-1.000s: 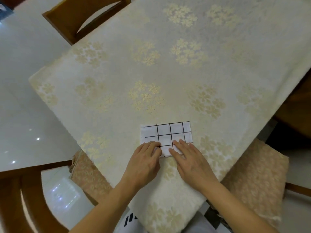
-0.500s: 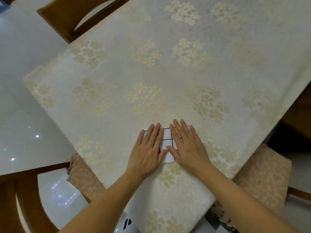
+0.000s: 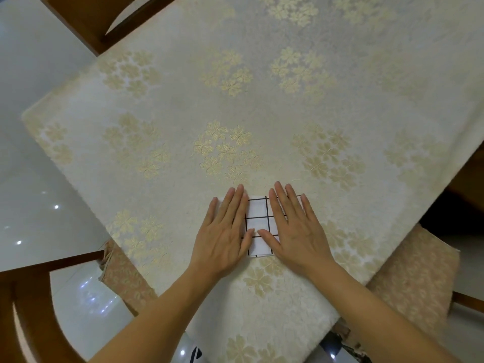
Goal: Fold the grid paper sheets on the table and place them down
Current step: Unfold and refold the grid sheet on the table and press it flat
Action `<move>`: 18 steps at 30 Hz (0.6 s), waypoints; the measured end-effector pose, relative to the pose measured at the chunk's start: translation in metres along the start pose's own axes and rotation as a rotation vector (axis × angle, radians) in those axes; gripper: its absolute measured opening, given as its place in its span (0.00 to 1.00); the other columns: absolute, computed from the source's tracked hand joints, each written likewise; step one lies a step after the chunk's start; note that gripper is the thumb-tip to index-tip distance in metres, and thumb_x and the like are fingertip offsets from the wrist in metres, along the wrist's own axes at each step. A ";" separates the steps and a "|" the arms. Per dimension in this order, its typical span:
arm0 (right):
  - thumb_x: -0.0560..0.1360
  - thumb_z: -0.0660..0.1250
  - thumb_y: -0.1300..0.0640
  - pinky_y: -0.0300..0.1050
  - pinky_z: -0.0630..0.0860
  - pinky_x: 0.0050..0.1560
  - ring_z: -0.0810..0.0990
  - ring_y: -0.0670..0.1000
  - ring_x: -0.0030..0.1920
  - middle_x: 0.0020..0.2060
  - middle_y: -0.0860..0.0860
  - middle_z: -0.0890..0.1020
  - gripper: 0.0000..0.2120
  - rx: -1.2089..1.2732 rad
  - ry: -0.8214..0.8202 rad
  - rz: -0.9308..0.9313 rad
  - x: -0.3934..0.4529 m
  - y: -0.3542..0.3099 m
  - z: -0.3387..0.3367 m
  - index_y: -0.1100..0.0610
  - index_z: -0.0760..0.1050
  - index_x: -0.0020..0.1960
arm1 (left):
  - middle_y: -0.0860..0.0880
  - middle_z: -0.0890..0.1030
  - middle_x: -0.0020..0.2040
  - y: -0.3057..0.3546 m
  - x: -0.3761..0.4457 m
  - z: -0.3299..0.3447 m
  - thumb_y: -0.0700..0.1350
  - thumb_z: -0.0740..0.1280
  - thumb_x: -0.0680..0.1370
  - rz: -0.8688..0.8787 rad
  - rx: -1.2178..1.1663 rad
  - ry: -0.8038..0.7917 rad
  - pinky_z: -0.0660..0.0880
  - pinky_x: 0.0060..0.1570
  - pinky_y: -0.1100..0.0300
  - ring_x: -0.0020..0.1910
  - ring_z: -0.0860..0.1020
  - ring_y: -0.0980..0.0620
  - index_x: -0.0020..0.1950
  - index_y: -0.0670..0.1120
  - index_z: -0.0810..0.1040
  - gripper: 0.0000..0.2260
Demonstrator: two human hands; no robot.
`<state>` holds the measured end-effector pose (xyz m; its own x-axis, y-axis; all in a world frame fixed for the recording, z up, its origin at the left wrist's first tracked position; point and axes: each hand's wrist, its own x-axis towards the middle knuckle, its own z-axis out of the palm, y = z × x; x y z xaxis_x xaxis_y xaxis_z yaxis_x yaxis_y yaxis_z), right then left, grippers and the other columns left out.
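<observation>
A folded white grid paper sheet [image 3: 258, 218] with black lines lies flat near the front corner of the table [image 3: 262, 113], which wears a cream cloth with gold flowers. My left hand [image 3: 225, 234] rests palm down on the sheet's left part, fingers together and stretched out. My right hand [image 3: 296, 229] lies flat on its right part in the same way. Only a middle strip of the paper shows between the two hands; the rest is hidden under them.
A wooden chair [image 3: 86, 19] stands at the far left corner and another [image 3: 23, 297] at the near left. A cushioned seat [image 3: 413, 284] sits to the right below the table edge. Glossy white floor [image 3: 31, 179] lies to the left.
Both hands slid forward from the paper's near edge onto its top and flattened out; over the last half second they spread slightly apart, uncovering the middle strip.
</observation>
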<state>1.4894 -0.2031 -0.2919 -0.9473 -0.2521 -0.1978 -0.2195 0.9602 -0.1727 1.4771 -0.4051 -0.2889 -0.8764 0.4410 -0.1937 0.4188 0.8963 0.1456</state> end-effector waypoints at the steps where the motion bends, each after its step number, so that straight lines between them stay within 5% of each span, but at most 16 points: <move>1: 0.81 0.45 0.34 0.57 0.50 0.78 0.41 0.53 0.80 0.80 0.54 0.43 0.38 -0.002 -0.003 -0.001 0.001 0.002 0.000 0.59 0.43 0.80 | 0.45 0.43 0.82 0.001 0.002 0.001 0.58 0.46 0.83 0.012 -0.005 0.001 0.49 0.78 0.46 0.80 0.42 0.50 0.81 0.43 0.43 0.31; 18: 0.80 0.44 0.33 0.56 0.48 0.79 0.39 0.52 0.79 0.80 0.55 0.39 0.41 -0.014 -0.017 0.118 -0.016 0.014 -0.002 0.61 0.37 0.79 | 0.48 0.40 0.81 -0.011 -0.008 0.003 0.61 0.44 0.83 -0.124 -0.037 -0.015 0.44 0.77 0.48 0.80 0.38 0.52 0.80 0.44 0.40 0.32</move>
<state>1.5010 -0.1858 -0.2891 -0.9626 -0.1390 -0.2327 -0.1099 0.9849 -0.1336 1.4806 -0.4185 -0.2920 -0.9171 0.3281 -0.2266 0.2986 0.9417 0.1549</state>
